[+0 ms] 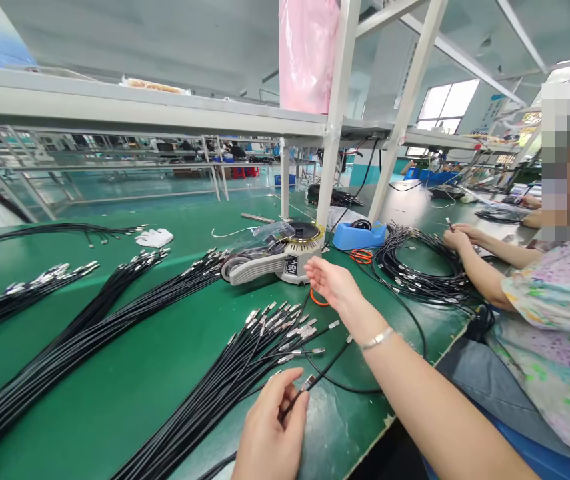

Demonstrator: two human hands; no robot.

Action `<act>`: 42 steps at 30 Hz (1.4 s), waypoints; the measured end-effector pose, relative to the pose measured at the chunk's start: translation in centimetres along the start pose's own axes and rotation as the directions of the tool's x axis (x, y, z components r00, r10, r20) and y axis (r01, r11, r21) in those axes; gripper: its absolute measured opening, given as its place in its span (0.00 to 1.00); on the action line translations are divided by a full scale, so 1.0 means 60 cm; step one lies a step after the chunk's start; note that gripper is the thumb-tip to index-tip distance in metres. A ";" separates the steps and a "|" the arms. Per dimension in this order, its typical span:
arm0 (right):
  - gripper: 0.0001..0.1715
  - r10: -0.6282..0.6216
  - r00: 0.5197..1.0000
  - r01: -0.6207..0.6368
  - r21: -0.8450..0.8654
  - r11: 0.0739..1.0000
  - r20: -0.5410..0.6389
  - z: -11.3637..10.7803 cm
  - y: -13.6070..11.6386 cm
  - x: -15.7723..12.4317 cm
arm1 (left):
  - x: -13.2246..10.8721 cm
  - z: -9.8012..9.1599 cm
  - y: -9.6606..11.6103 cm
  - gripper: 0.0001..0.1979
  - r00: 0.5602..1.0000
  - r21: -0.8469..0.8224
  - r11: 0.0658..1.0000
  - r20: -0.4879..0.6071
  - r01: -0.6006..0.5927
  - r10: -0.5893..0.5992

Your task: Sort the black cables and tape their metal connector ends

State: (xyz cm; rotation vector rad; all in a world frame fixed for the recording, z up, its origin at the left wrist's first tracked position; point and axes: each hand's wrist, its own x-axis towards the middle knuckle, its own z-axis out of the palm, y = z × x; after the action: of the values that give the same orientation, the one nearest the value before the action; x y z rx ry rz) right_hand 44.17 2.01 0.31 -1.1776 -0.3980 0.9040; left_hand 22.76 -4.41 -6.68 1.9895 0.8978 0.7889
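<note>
In the lower middle, my left hand (275, 427) pinches a thin black cable (291, 403) between thumb and fingers, just behind its metal connector (309, 382). My right hand (335, 287) reaches over to the grey round tape dispenser (299, 257), its fingers loosely bent beside the printed label. Nothing shows between the right fingers. To the left of my left hand lies a fanned bundle of black cables (235, 373), silver connectors pointing away from me. Another cable's connector end (349, 339) lies under my right forearm.
More black cable bundles (115, 327) stretch along the green table (129, 400) at left. A white glove (155, 238) lies behind them. Right of the dispenser stand a blue tape holder (359, 235) and coiled cables (415, 267). A co-worker (539, 320) sits at right. A shelf post (337, 120) rises behind.
</note>
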 end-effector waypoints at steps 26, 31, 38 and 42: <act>0.16 0.051 0.998 -0.043 -0.240 0.970 0.027 -0.098 0.122 -0.270 | -0.004 0.004 0.011 0.05 0.997 0.013 0.998 -0.041 -0.061 0.061; 0.18 0.089 0.995 -0.080 -0.169 0.982 0.043 -0.078 0.132 -0.282 | -0.007 0.008 0.013 0.05 0.972 0.069 0.973 -0.070 -0.221 0.225; 0.14 0.093 0.995 -0.087 -0.202 0.975 0.019 -0.075 0.129 -0.278 | -0.010 0.008 0.014 0.07 0.949 0.092 0.952 -0.099 -0.292 0.301; 0.13 0.091 0.996 -0.087 -0.201 0.976 0.013 -0.073 0.134 -0.277 | -0.013 0.008 0.010 0.07 0.942 0.097 0.947 -0.116 -0.306 0.316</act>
State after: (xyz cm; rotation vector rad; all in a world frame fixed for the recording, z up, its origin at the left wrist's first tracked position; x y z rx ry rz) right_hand 34.05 -12.88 -5.73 -1.3802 -0.4655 0.9716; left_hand 22.89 -5.49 -6.54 2.2012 0.7028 1.0867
